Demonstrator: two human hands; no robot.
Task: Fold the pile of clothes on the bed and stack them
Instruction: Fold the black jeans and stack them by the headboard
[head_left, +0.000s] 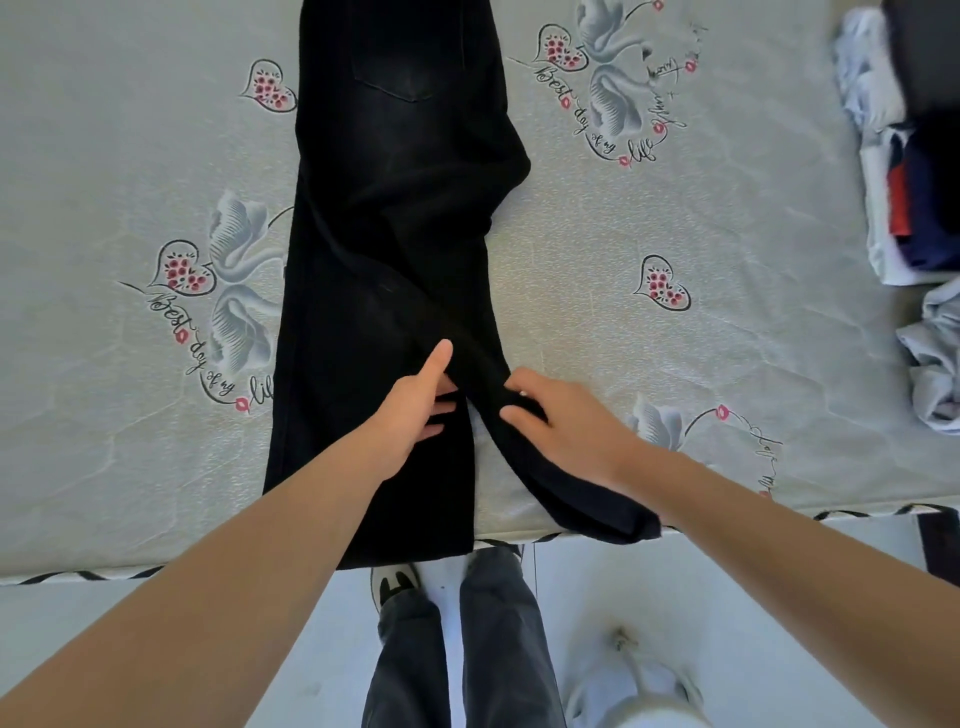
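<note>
One pair of black trousers (395, 218), two hands, one stack of folded clothes (914, 156), one crumpled garment (935, 364)

The black trousers (395, 249) looked like a heavy matt denim, faintly faded to grey around the stitched back pocket (400, 67) and creased where the legs crossed. The bed sheet (649, 218) under them was a thin, pale grey-green cloth with a slight sheen and fine wrinkles, printed with swans and pink-flowered hearts. The folded stack (904, 156) and the crumpled pale blue garment (935, 364) at the right edge were soft, matt cloth.
</note>
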